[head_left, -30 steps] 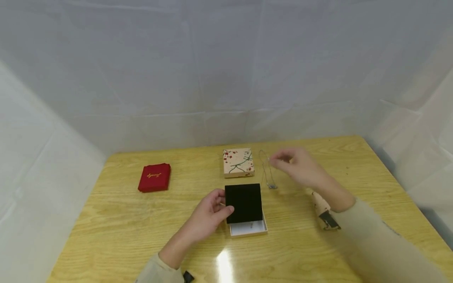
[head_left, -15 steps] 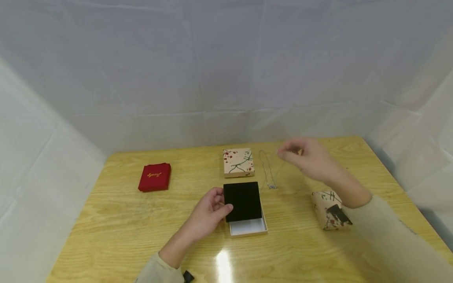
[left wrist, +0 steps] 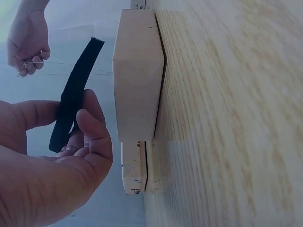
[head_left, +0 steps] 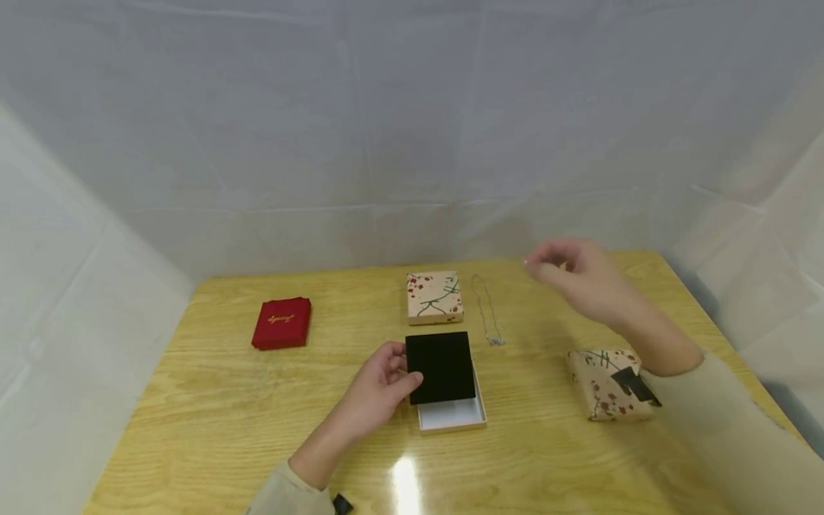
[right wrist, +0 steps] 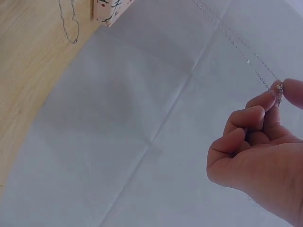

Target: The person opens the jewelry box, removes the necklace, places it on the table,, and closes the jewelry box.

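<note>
My left hand [head_left: 380, 386] holds a black square pad [head_left: 440, 367], fingers at its left edge and thumb on top. Beneath the pad lies an open box base [head_left: 453, 415] with a white inside, partly covered. Raised at the right, my right hand [head_left: 586, 282] pinches a thin silver necklace [right wrist: 248, 61] between thumb and index finger, a small sparkling piece at the fingertips. Its chain stretches taut away from the fingers in the right wrist view; where the far end goes is out of sight there. A second necklace [head_left: 487, 311] lies on the table between the hands.
A flowered box lid [head_left: 433, 297] sits behind the pad. A red pouch [head_left: 282, 323] with gold lettering is at the left. Near my right forearm stands another flowered box [head_left: 608, 386] with a black piece on it. White cloth [head_left: 386, 129] encloses the wooden table [head_left: 257, 415].
My right hand has moved right and away from the pad with the necklace pinched in it, uncovering more of the right flowered box. The left hand and pad have shifted only slightly.
</note>
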Tool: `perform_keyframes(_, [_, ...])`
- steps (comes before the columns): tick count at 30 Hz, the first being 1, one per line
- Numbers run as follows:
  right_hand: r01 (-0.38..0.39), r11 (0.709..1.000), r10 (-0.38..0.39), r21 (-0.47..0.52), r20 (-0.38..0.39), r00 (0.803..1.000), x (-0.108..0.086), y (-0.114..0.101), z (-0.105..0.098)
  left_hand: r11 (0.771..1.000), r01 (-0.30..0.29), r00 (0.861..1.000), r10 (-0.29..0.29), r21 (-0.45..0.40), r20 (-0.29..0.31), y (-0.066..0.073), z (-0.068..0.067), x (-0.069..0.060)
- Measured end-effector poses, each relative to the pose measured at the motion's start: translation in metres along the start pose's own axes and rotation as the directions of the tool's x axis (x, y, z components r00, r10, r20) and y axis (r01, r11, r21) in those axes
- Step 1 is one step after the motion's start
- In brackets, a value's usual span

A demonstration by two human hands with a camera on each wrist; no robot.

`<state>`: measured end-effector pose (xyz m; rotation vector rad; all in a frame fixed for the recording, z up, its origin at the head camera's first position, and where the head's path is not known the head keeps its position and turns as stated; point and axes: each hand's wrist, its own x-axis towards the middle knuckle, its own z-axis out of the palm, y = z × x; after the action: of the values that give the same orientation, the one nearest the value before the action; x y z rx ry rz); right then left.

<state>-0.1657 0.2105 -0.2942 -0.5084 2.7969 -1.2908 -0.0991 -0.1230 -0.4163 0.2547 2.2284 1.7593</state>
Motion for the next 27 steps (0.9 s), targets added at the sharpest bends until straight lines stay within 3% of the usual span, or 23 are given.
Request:
perform_keyframes(13, [-0.034,0.995,0.029,-0.091,-0.056,0.998,0.004,0.018,-0.019,1.000,0.002,1.000,-0.002,-0.014,-0.006,0.000,0.001,0.000])
perform_keyframes(22, [-0.059,0.991,0.055,-0.119,-0.038,0.998,0.013,0.036,-0.030,1.000,0.002,1.000,-0.002,-0.023,-0.002,-0.002,0.001,0.000])
perform_keyframes(27, [-0.032,0.984,0.032,-0.173,-0.005,0.999,0.026,0.045,-0.035,1.000,0.009,1.000,-0.009,-0.013,-0.003,-0.004,0.001,0.000])
